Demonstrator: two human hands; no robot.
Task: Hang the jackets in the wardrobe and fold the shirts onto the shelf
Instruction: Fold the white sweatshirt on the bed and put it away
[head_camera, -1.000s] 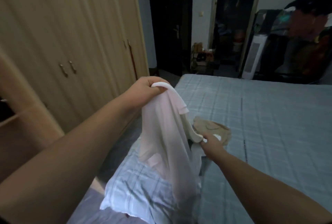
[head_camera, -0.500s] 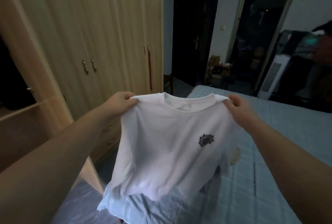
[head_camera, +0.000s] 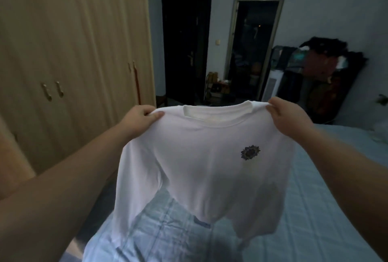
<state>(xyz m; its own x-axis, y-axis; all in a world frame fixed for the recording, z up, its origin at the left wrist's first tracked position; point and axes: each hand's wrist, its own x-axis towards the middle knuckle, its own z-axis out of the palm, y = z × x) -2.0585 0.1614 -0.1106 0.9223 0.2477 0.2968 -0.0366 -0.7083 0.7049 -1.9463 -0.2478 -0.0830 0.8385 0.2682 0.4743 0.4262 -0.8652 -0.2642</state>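
A white long-sleeved shirt (head_camera: 205,156) with a small dark flower print on the chest hangs spread out in front of me, above the bed. My left hand (head_camera: 138,117) pinches its left shoulder. My right hand (head_camera: 287,114) pinches its right shoulder. Both sleeves hang down, and the hem reaches a light blue checked garment (head_camera: 147,234) lying on the bed. The wooden wardrobe (head_camera: 73,51) stands at the left with its visible doors closed.
The bed with a pale blue checked cover (head_camera: 315,209) fills the lower right. Two dark doorways (head_camera: 186,47) are at the back. A rack piled with dark clothes (head_camera: 321,76) stands at the right wall. A narrow floor strip runs between bed and wardrobe.
A second ago the shirt hung bunched from my left hand, with my right hand low near the bed. Both hands now hold it spread by the shoulders, raised slightly higher than half a second ago.
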